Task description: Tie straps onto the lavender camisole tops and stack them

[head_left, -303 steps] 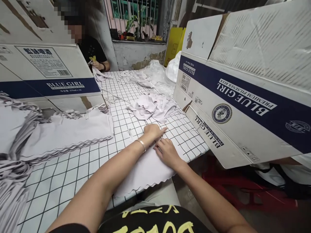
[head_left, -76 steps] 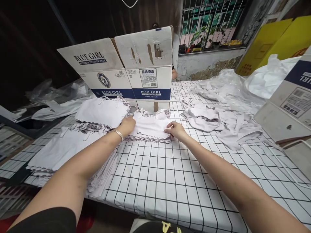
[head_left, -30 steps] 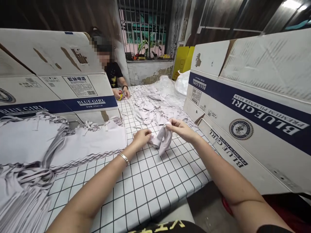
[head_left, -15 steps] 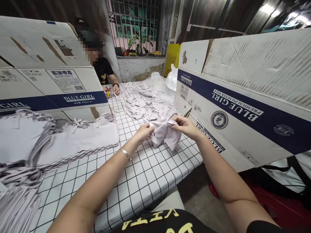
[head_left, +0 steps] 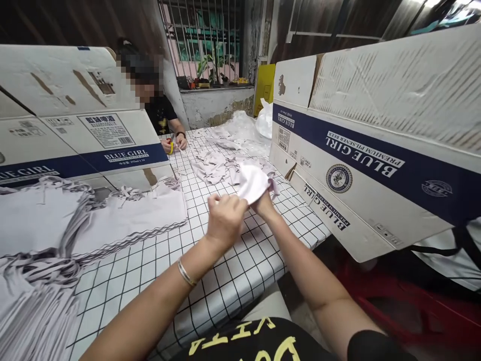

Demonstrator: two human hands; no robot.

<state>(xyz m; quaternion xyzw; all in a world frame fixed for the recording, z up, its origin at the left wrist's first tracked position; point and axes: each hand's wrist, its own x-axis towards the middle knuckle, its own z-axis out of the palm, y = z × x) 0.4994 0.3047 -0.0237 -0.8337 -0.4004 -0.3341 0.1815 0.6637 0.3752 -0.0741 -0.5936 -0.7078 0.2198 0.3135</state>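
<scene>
A pale lilac cloth bag [head_left: 252, 184], its kind not fully certain, is raised above the table between my two hands. My left hand [head_left: 226, 220] is closed, pinching the lower left edge of the fabric. My right hand [head_left: 264, 203] holds it from the other side; the cloth covers the fingers, and I cannot make out whether they are inside it or behind it. Just beyond lies a loose heap of similar crumpled cloth pieces [head_left: 212, 168] on the white, black-checked tablecloth [head_left: 203, 271].
Stacks of flat pale cloth bags with drawstrings [head_left: 128, 215] lie on the left. Behind them stands a white-and-blue carton [head_left: 86, 125]; a bigger carton [head_left: 361, 145] rises at right. Across the table a person [head_left: 161, 113] holds yellow-handled scissors [head_left: 172, 146]. Clear plastic [head_left: 244, 128] lies at the back.
The cloth has been lifted and turned, and now stretches up over my right hand. My right hand moved left and under it; my left hand rolled over, knuckles up.
</scene>
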